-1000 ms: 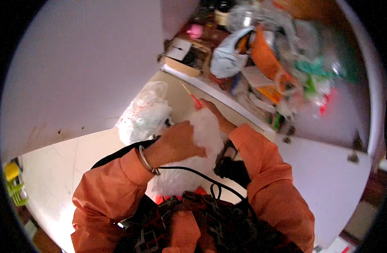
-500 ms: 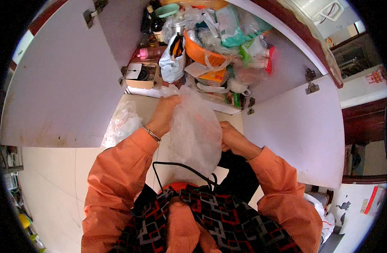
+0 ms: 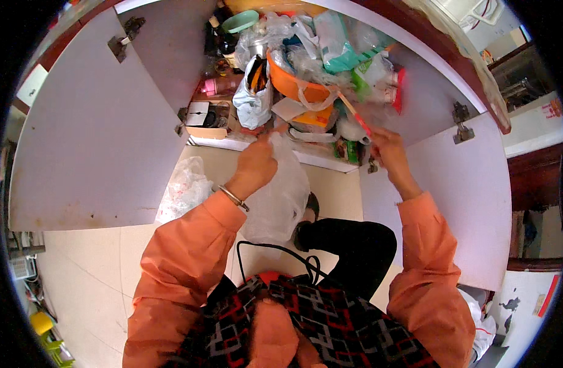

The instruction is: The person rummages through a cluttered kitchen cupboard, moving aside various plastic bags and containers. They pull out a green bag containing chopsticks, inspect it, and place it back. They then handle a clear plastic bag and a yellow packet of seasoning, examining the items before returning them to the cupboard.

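Note:
My left hand (image 3: pixel 257 162) grips the top of a translucent white plastic bag (image 3: pixel 280 190), which hangs down in front of the cabinet. My right hand (image 3: pixel 388 152) is closed at the cabinet's right front edge. From its fingers a slim stick-like thing (image 3: pixel 355 115), pale orange with a red end, points up and left toward the cabinet's contents; its exact kind is unclear. Beyond my hands are an orange plastic basin (image 3: pixel 287 83) with crumpled bags in it, and a white bag (image 3: pixel 252 104) with something orange and black inside.
Cabinet doors stand open on the left (image 3: pixel 91 135) and right (image 3: pixel 437 190). A small cardboard box (image 3: pixel 211 131), a pink-capped bottle (image 3: pixel 215 86) and a green bowl (image 3: pixel 240 21) are among the cabinet's contents. Another crumpled plastic bag (image 3: pixel 186 187) lies on the floor at left.
My right hand has left the bag and moved up and right to the cabinet, now with the stick-like thing. My left hand has shifted slightly right, still holding the bag, which hangs narrower.

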The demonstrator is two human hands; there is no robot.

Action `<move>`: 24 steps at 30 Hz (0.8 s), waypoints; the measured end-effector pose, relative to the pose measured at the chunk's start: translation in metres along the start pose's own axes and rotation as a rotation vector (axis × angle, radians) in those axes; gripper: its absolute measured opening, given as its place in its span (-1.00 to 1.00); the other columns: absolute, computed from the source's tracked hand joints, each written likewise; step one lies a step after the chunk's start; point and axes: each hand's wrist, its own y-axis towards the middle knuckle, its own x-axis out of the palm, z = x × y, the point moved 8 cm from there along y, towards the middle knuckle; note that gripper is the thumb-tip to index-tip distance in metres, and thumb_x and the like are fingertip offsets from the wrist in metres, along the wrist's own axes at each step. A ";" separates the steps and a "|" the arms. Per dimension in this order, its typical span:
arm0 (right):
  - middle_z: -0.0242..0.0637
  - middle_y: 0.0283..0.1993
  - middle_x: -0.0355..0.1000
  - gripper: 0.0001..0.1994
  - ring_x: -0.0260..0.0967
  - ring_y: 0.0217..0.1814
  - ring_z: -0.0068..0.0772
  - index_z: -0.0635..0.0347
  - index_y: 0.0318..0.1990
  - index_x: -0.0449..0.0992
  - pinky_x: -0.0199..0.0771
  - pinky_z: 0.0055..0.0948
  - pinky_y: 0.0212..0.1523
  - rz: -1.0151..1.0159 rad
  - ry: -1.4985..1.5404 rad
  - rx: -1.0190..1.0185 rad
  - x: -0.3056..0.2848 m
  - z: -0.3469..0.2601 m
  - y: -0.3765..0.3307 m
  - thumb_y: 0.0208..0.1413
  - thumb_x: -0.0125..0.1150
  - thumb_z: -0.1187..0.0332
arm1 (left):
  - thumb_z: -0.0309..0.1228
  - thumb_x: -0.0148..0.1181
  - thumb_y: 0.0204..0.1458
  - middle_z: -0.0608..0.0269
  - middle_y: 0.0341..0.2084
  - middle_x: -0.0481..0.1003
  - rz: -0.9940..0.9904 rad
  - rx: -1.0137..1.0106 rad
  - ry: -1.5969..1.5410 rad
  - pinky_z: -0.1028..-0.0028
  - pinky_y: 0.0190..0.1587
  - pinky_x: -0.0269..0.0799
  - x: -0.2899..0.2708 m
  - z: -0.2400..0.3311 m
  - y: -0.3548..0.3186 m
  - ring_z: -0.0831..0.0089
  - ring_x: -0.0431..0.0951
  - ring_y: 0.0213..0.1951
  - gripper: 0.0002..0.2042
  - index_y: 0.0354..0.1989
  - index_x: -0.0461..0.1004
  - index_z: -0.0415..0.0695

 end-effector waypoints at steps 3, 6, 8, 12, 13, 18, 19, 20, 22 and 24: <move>-0.25 -0.52 0.40 -0.82 0.30 -0.57 -0.41 0.16 -0.27 0.51 0.31 -0.46 -0.53 -0.008 0.077 0.012 0.014 -0.025 0.042 -0.02 0.06 0.38 | -0.55 -0.03 -0.25 -0.11 -0.40 0.43 -0.050 0.019 0.033 0.17 -0.25 0.36 0.001 0.007 -0.004 0.00 0.43 -0.29 -0.72 -0.27 0.35 -0.28; -0.18 -0.49 0.43 -0.81 0.35 -0.53 -0.36 0.15 -0.26 0.52 0.34 -0.44 -0.50 0.042 -0.210 -0.204 0.017 -0.051 0.071 -0.04 0.07 0.37 | -0.56 -0.04 -0.25 -0.10 -0.41 0.43 -0.005 0.135 0.032 0.17 -0.26 0.36 -0.002 0.015 -0.004 0.00 0.43 -0.29 -0.73 -0.28 0.35 -0.26; -0.17 -0.51 0.44 -0.80 0.38 -0.52 -0.35 0.14 -0.25 0.52 0.35 -0.44 -0.49 0.200 -0.432 -0.315 0.011 -0.055 0.084 -0.05 0.08 0.36 | -0.57 -0.04 -0.25 -0.09 -0.41 0.43 0.013 0.187 0.042 0.17 -0.27 0.36 -0.004 0.019 -0.003 0.00 0.43 -0.29 -0.74 -0.29 0.35 -0.26; -0.18 -0.60 0.41 -0.80 0.35 -0.62 -0.39 0.18 -0.28 0.52 0.34 -0.43 -0.57 0.333 -0.335 -0.272 -0.031 -0.018 0.086 -0.07 0.07 0.37 | -0.57 -0.02 -0.25 -0.06 -0.40 0.43 -0.095 0.154 0.131 0.18 -0.28 0.37 0.000 0.017 -0.003 0.05 0.44 -0.30 -0.73 -0.27 0.37 -0.25; -0.18 -0.60 0.41 -0.80 0.35 -0.63 -0.39 0.20 -0.29 0.51 0.34 -0.43 -0.58 0.329 -0.258 -0.236 -0.039 -0.022 0.069 -0.08 0.06 0.38 | -0.57 -0.02 -0.25 -0.05 -0.40 0.44 -0.138 0.133 0.164 0.18 -0.28 0.38 0.002 0.015 -0.005 0.07 0.45 -0.31 -0.72 -0.26 0.38 -0.24; -0.29 -0.63 0.34 -0.79 0.17 -0.71 -0.60 0.30 -0.27 0.46 0.10 -0.61 -0.74 0.235 -0.028 0.204 -0.054 0.041 -0.011 -0.11 0.04 0.46 | -0.60 -0.02 -0.25 0.04 -0.37 0.44 -0.118 0.211 0.251 0.25 -0.27 0.40 0.000 0.021 -0.012 0.16 0.45 -0.27 -0.65 -0.18 0.39 -0.19; -0.28 -0.61 0.33 -0.80 0.15 -0.72 -0.61 0.31 -0.28 0.44 0.07 -0.61 -0.76 0.242 0.069 0.347 -0.047 0.061 -0.030 -0.10 0.03 0.46 | -0.61 -0.02 -0.26 0.06 -0.37 0.44 -0.094 0.232 0.254 0.26 -0.27 0.40 0.002 0.020 -0.012 0.17 0.45 -0.27 -0.64 -0.17 0.39 -0.18; -0.29 -0.61 0.32 -0.84 0.14 -0.73 -0.61 0.29 -0.32 0.42 0.04 -0.62 -0.78 0.215 0.218 0.455 -0.035 0.088 -0.042 -0.07 0.02 0.45 | -0.61 -0.02 -0.26 0.07 -0.37 0.44 -0.121 0.222 0.263 0.26 -0.27 0.40 0.005 0.021 -0.012 0.17 0.45 -0.26 -0.63 -0.16 0.39 -0.18; -0.33 -0.63 0.27 -0.91 0.11 -0.74 -0.61 0.25 -0.40 0.37 0.00 -0.63 -0.79 0.195 0.459 0.614 -0.007 0.122 -0.065 -0.03 0.00 0.42 | -0.61 -0.01 -0.27 0.09 -0.36 0.44 -0.166 0.200 0.291 0.27 -0.26 0.40 0.006 0.024 -0.013 0.18 0.44 -0.25 -0.61 -0.14 0.38 -0.18; -0.36 -0.66 0.22 -0.91 0.09 -0.74 -0.61 0.22 -0.46 0.34 -0.03 -0.65 -0.79 0.264 0.657 0.647 0.005 0.132 -0.069 -0.01 0.00 0.41 | -0.62 0.00 -0.28 0.09 -0.36 0.44 -0.156 0.203 0.290 0.27 -0.26 0.40 0.007 0.027 -0.013 0.18 0.44 -0.25 -0.60 -0.14 0.38 -0.18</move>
